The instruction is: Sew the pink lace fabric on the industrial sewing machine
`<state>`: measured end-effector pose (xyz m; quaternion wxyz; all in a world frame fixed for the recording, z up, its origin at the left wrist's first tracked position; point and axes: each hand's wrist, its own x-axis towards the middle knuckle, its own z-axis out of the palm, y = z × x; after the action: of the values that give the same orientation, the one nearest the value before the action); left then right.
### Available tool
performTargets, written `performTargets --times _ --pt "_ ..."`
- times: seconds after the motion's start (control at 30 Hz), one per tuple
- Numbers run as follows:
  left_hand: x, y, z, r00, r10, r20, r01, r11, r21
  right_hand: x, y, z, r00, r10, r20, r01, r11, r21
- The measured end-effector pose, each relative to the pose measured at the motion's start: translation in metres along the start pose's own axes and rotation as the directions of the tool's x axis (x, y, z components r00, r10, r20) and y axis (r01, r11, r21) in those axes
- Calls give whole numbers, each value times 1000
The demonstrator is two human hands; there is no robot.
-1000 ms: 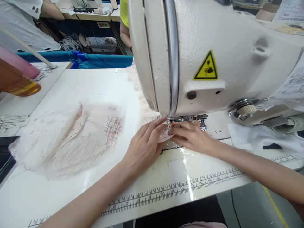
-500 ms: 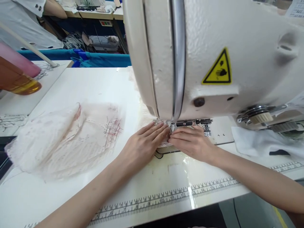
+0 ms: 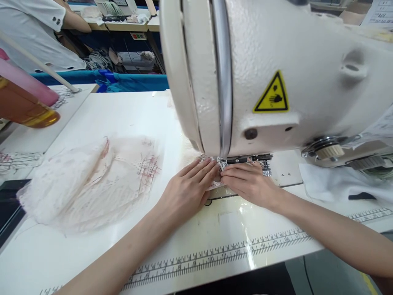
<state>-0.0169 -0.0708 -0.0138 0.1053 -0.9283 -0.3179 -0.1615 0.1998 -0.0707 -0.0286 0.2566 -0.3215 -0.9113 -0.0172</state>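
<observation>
My left hand (image 3: 192,182) lies flat, fingers stretched out, on pale pink lace fabric (image 3: 217,185) under the sewing machine head (image 3: 208,78). Close by on the other side, my right hand (image 3: 250,182) has its fingers pressed together at the fabric's edge, just in front of the presser foot (image 3: 223,162). Between the two hands only a small patch of lace shows; the rest is covered by fingers or the machine. Another pale lace piece (image 3: 86,184) with reddish threads is spread on the table to the left.
A printed ruler (image 3: 211,260) runs along the table's front edge. White cloth (image 3: 334,184) lies at the right. Amber (image 3: 27,108) and pink (image 3: 33,82) thread cones stand at the left. Beyond a blue cloth bin (image 3: 135,82), a person in a white shirt (image 3: 30,32) is at another table.
My right hand's fingers have bunched slightly at the fabric edge, and the lace between the hands has shifted a little. The view has tilted slightly; the spread lace piece lies as before.
</observation>
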Motion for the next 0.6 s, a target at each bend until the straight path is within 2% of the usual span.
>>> performTargets --times 0.23,0.37,0.6 --pt "2 7 2 1000 -29 -11 29 999 18 0 6 -3 999 1 32 -1 1000 4" --pt "2 9 3 999 -47 -12 48 999 24 0 8 -7 1000 -15 12 15 1000 -13" --pt "3 13 4 997 -65 -37 66 997 32 1 6 -15 997 -2 -81 -15 979 -205"
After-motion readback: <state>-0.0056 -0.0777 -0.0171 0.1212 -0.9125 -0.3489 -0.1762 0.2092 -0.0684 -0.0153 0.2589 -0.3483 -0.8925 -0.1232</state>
